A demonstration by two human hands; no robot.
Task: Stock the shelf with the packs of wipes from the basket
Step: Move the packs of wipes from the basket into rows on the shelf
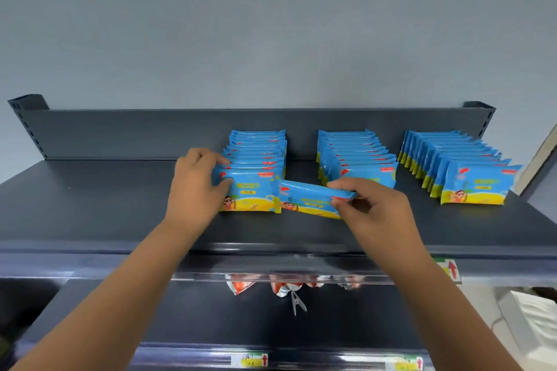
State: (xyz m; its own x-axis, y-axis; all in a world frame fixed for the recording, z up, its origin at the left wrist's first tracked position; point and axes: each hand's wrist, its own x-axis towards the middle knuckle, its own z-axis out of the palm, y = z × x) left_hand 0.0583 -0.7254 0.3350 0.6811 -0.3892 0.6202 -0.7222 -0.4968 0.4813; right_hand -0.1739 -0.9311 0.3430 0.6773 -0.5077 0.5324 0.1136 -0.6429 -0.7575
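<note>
Three rows of blue and yellow wipe packs stand upright on the dark top shelf: a left row, a middle row and a right row. My left hand grips the left end of the front pack of the left row, thumb on its face. My right hand pinches a loose, tilted pack by its right end, just above the shelf between the left and middle rows. The basket is not in view.
The shelf has a raised back panel and bare surface to the left of the rows. Below its front edge hang snack bags and a clip. Price labels line the lower shelf edge. A white object sits at lower right.
</note>
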